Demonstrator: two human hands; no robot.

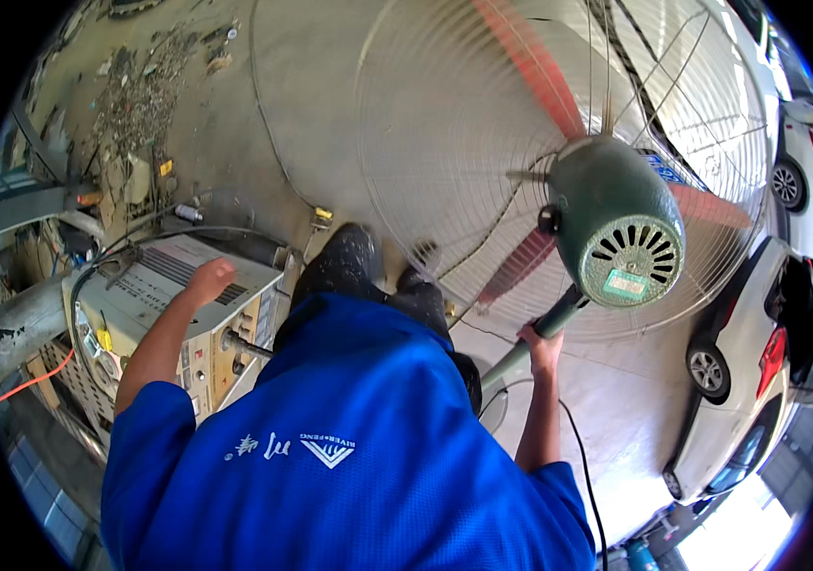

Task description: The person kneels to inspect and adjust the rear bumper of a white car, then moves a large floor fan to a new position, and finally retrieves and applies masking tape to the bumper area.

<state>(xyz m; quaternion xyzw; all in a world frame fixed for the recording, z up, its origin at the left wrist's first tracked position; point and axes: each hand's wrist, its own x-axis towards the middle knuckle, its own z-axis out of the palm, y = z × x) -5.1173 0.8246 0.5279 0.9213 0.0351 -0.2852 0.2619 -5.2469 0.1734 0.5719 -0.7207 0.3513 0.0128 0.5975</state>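
My right hand [545,350] is wrapped round the green pole [511,364] of a large standing fan, just below its dark green motor housing [616,214]. The fan's wire guard [426,162] and red blades [530,67] spread out beyond the motor. My left hand [209,280] is closed, with nothing visible in it, over the top of a light grey boxy machine [173,276], apparently a welding power unit. Whether it touches the top I cannot tell. Knobs and a thick black cable plug [240,341] show on the machine's front panel.
Dark, stained shoes [354,247] stand on the concrete floor between machine and fan. Cables [268,114] trail across the floor, and a black cord [578,438] hangs beside my right arm. Debris [140,105] lies far left. A thick pipe [21,328] flanks the machine. Parked cars [735,381] stand at right.
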